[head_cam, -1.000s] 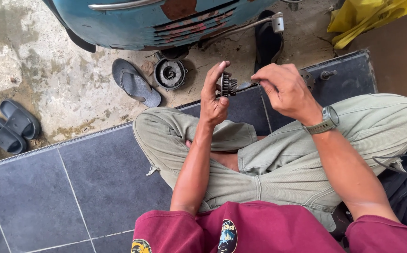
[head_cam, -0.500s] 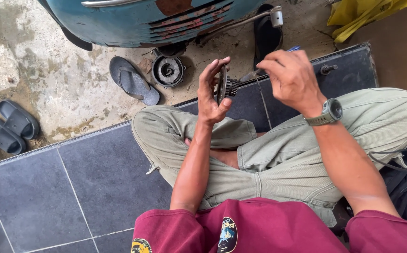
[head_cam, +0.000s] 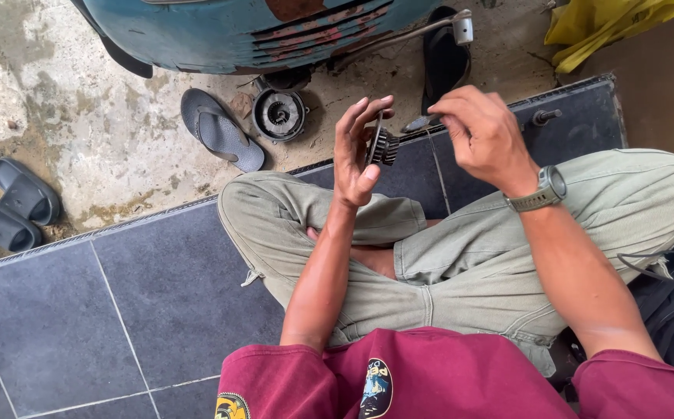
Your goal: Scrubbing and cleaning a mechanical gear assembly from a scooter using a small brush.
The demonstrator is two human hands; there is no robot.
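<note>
A: Entry, near to far. Person sits cross-legged on the dark grey tiled floor, maroon shirt and olive trousers nearest the camera.

B: Left hand?

A: Left hand is raised above the left knee, palm turned right, fingers spread and curled around a small dark toothed metal gear, pinched at its rim between thumb and fingertips. A second ago the gear sat lower and face-on; it has since been lifted and turned edge-on.

B: Right hand?

A: Right hand, with a grey wristwatch, has pulled slightly away from the gear. Fingers are narrowly closed; whether they pinch something small I cannot tell. A thin grey metal tool lies just behind it on the floor.

B: Reading of that?

A: Judgement only: the part is being rotated for inspection, not fitted.

B: Farther out?

A: Past the tile edge, on stained concrete: a round black ribbed metal housing, a grey sandal beside it, a dark pair of slides at the left edge, and the blue rusted scooter body along the top.
</note>
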